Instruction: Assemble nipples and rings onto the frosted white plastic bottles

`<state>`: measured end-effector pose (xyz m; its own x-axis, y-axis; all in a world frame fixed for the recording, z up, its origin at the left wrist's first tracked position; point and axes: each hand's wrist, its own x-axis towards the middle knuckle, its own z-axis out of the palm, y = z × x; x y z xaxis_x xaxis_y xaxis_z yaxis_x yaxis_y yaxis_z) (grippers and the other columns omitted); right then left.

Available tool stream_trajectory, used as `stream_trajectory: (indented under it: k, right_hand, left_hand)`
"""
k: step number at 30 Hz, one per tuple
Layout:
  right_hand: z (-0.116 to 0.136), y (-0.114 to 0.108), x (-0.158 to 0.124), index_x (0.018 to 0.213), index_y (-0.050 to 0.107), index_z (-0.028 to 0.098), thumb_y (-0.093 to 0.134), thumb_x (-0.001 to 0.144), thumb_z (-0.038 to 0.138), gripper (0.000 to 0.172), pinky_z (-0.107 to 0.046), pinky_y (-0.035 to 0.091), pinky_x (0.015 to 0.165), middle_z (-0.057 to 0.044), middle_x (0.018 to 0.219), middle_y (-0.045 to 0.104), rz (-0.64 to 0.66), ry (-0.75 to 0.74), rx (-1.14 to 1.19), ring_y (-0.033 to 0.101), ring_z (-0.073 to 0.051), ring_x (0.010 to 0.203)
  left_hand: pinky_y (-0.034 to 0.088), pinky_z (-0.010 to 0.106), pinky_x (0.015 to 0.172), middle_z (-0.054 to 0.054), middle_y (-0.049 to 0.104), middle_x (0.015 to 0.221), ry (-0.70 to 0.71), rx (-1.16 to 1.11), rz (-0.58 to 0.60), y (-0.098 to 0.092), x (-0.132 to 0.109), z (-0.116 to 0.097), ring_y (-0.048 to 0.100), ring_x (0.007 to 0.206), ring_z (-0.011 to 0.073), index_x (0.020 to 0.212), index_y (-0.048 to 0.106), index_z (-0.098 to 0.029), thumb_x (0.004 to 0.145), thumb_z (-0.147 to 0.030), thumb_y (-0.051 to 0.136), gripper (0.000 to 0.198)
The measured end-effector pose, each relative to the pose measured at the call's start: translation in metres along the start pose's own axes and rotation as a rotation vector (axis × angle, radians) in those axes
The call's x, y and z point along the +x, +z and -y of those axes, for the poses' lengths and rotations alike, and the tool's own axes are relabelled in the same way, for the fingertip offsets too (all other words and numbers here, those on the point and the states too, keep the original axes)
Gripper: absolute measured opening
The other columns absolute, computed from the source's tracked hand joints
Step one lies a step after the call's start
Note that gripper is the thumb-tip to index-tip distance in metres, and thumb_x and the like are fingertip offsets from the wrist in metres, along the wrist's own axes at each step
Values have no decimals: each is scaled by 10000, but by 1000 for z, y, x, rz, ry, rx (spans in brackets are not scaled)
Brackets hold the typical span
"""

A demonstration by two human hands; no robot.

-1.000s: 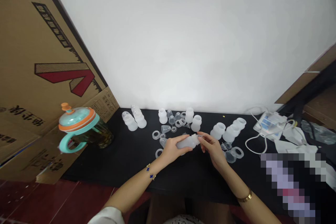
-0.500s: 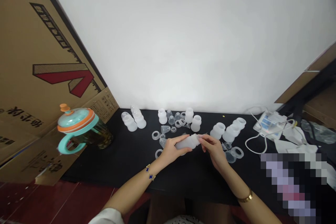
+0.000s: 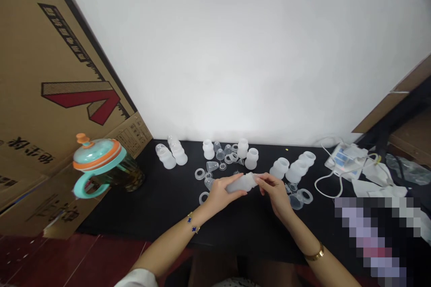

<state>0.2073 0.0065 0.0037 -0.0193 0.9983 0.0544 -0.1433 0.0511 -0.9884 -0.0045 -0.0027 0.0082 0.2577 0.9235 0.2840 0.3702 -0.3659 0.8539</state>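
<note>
The left hand [image 3: 224, 190] is wrapped around a cloudy white baby bottle [image 3: 238, 184], with the thumb on the near side and the fingers on the far side. The bottle is tipped over sideways above the middle of the black table [image 3: 161, 210], its mouth toward the right hand [image 3: 273, 190]. The right thumb and fingertips are right at that mouth, but I can't tell how tightly they are closed or if they hold a small piece. Near the left hand are a flat ring [image 3: 196, 173] and a clear cap [image 3: 212, 167]. Just past the right hand stand some open bottles [image 3: 279, 169]. Two bottles with clear tops [image 3: 166, 158] are farther left, near a big jug [image 3: 116, 175] with an orange-rimmed lid.
</note>
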Motion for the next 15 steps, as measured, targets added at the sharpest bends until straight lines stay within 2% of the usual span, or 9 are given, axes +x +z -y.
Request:
stream_trajectory:
  k: [4,9,11,15]
  right_hand:
    - [1,1,0,897,754,185,800,754,439,295,-244,352,474,16,607,548,7,37,26,445,-116,528]
    - [1,2,-2,1172,712,173,772,766,492,520,-239,381,468,-6,649,593,140,114,52,470,-126,543]
    - [2,3,-2,1173,715,164,780,753,493,538,-236,383,463,-14,665,598,181,119,52,473,-129,557]
    - [2,4,-2,1101,745,165,805,728,470,486,-232,390,455,-19,680,591,196,110,61,490,-145,600]
  left_hand:
    - [525,412,995,92,708,1235,-22,-62,-19,0,0,-1,671,1128,305,1253,679,-211,761,-421,797,547]
    - [552,392,918,111,743,1145,-103,-331,48,2,2,-3,701,1047,299,1234,668,-168,781,-406,783,524]
    - [557,393,892,123,755,1101,-134,-401,71,2,2,-3,713,1007,300,1235,658,-151,785,-395,782,527]
    - [546,386,911,131,742,1140,-134,-431,101,3,1,-3,703,1039,300,1227,656,-149,769,-367,801,527]
